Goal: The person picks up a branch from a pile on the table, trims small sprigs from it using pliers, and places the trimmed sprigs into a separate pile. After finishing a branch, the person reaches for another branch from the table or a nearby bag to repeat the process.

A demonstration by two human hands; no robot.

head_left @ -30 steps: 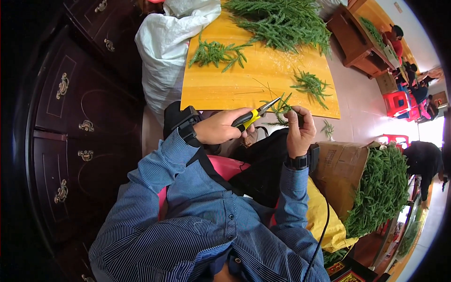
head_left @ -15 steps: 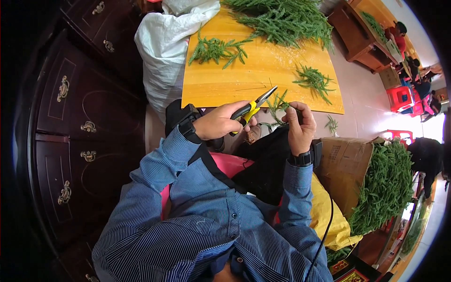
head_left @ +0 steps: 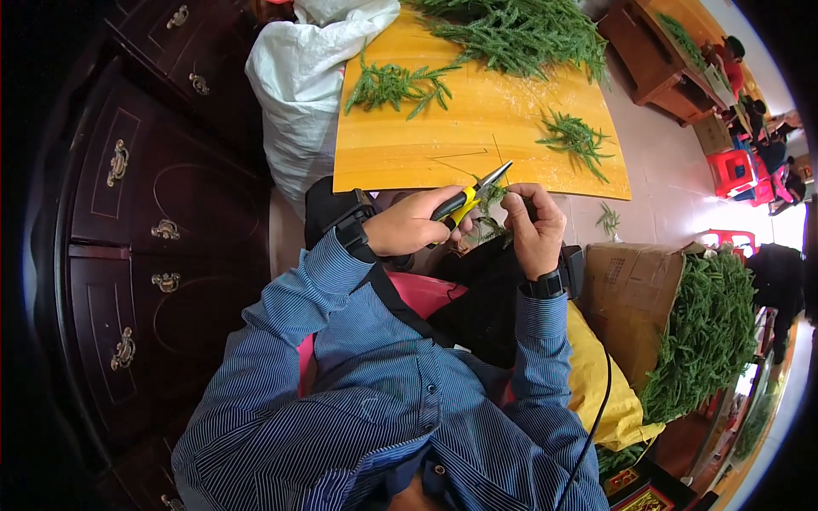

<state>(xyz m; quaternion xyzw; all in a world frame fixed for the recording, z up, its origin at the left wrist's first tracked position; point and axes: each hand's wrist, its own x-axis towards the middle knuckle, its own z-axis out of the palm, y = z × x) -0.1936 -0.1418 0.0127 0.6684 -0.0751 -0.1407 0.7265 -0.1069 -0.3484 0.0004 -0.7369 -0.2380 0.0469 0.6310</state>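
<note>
My left hand is closed round long-nose pliers with yellow and black handles. Their metal jaws point up and to the right, their tip just above my right fingertips. With thumb and fingers pinched together, my right hand holds a green artificial fir sprig, which hangs partly hidden between the two hands. Whether the jaws grip a wire cannot be made out. Just beyond, thin wires lie near the front edge of the yellow wooden table.
On the table lie a left sprig bunch, a right one and a large green pile. A white sack stands left, beside dark cabinets. A cardboard box of greenery is at right; people sit far right.
The pliers have shifted slightly right and my right hand slightly left, so the jaws' tip is closer to my right fingertips. The sprig sits lower and more hidden between my hands.
</note>
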